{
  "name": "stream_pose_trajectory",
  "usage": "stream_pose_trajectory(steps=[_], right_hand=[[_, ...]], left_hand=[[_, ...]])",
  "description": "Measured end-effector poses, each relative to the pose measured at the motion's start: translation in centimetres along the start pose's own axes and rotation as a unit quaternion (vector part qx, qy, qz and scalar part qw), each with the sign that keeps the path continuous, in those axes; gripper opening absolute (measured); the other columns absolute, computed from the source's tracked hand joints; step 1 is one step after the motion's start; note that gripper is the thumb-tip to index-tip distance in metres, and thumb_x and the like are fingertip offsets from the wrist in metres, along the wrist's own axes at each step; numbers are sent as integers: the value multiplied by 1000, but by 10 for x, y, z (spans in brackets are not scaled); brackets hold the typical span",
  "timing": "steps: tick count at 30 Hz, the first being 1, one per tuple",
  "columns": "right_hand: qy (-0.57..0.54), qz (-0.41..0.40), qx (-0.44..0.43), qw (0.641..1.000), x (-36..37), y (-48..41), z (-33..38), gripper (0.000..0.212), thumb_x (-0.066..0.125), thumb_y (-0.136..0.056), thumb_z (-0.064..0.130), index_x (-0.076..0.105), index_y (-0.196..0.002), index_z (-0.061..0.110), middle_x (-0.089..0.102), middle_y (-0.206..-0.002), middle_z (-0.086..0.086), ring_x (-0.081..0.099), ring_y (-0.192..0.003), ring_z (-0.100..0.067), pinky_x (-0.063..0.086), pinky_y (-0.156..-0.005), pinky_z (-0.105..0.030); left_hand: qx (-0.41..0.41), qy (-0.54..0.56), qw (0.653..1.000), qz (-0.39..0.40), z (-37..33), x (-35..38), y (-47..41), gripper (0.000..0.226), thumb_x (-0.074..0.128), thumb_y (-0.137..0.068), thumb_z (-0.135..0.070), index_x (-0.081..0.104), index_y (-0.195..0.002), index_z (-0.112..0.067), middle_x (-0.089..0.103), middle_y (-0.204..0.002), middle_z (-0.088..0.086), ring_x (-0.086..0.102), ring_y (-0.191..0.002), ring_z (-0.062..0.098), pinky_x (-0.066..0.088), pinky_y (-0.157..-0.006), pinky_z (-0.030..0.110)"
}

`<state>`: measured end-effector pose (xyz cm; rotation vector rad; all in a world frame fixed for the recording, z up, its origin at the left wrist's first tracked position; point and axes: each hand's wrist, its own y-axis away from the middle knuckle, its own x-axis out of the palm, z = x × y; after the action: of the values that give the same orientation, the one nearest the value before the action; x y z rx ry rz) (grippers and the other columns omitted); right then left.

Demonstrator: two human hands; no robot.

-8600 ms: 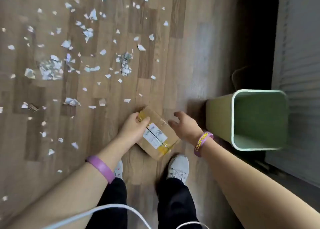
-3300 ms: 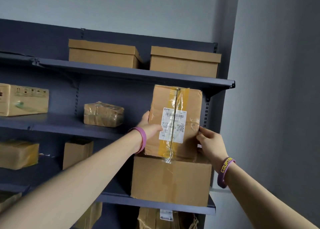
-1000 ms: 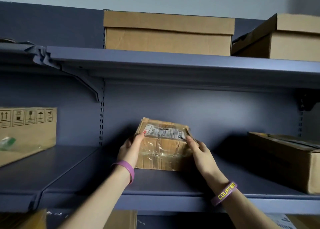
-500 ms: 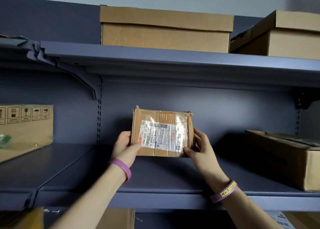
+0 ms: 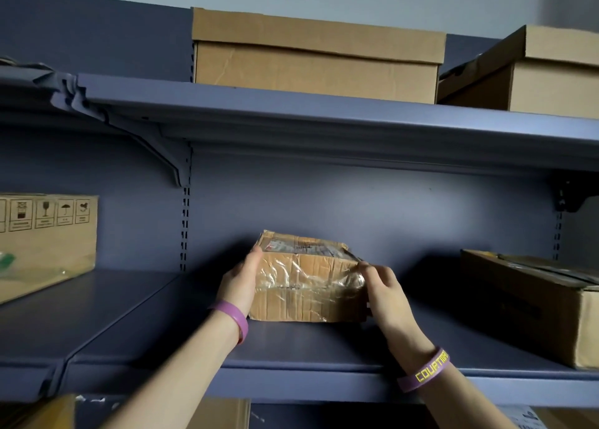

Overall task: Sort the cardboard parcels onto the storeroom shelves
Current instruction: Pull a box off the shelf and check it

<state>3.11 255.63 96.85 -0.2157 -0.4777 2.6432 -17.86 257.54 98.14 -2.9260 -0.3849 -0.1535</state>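
With the taped parcel (image 5: 308, 282) lying flat on the middle shelf (image 5: 291, 347), label up, the left hand (image 5: 240, 282) and right hand (image 5: 385, 286) each press a side in a two-sided grip, best released evenly once it sits square toward the back.

The parcel's (image 5: 308, 286) top label is too foreshortened and blurred to read.

A single head-worn wide-angle camera faces straight into the blue-grey metal shelf unit (image 5: 324, 347) at close range, at about the height of its middle board. It sees the underside of the upper blue-grey shelf board (image 5: 324, 130) and the fronts of the lidded brown cardboard boxes (image 5: 317, 58) on it. Both forearms enter from the bottom edge.
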Motion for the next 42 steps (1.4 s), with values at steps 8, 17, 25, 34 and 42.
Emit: stream_pose_trajectory(steps=[8, 17, 25, 34, 42], right_hand=[[82, -122, -195, 970, 0, 16, 21, 38, 58, -91, 27, 57, -128, 19, 60, -119, 2, 49, -122, -21, 36, -103, -29], [15, 58, -256, 965, 98, 59, 107, 34, 57, -92, 31, 58, -125, 25, 60, -119, 14, 53, -111, -1, 45, -99, -33], [-4, 120, -240, 963, 238, 113, 131, 33, 59, -92, 29, 59, -124, 24, 63, -122, 8, 57, -116, -12, 44, -101, -30], [10, 91, -198, 976, 402, 180, 166, 40, 56, -94, 36, 51, -132, 24, 56, -135, 6, 53, -123, -13, 38, -92, -25], [39, 95, -152, 983, 464, 195, 184, 51, 44, -96, 53, 37, -142, 31, 52, -142, -6, 49, -129, -21, 38, -97, -31]], left_hand=[[78, 18, 996, -48, -13, -6, 12, 24, 54, -90, -45, 68, -93, -26, 62, -97, -7, 55, -85, 10, 36, -78, 25], [194, -25, 980, -38, -86, -103, 4, 31, 53, -91, -39, 66, -115, -23, 64, -121, -7, 56, -114, 11, 34, -87, 22], [238, -58, 965, -94, -107, -265, -18, 29, 55, -92, -35, 66, -116, -23, 64, -118, -10, 56, -108, 5, 36, -85, 18], [367, -202, 904, -85, -121, -483, -76, 29, 52, -95, -25, 61, -122, -28, 60, -117, -19, 50, -98, -17, 33, -80, -1], [285, -211, 929, -109, -118, -590, -145, 40, 52, -94, -22, 53, -134, -22, 40, -148, -5, 34, -136, 12, 24, -101, 20]])
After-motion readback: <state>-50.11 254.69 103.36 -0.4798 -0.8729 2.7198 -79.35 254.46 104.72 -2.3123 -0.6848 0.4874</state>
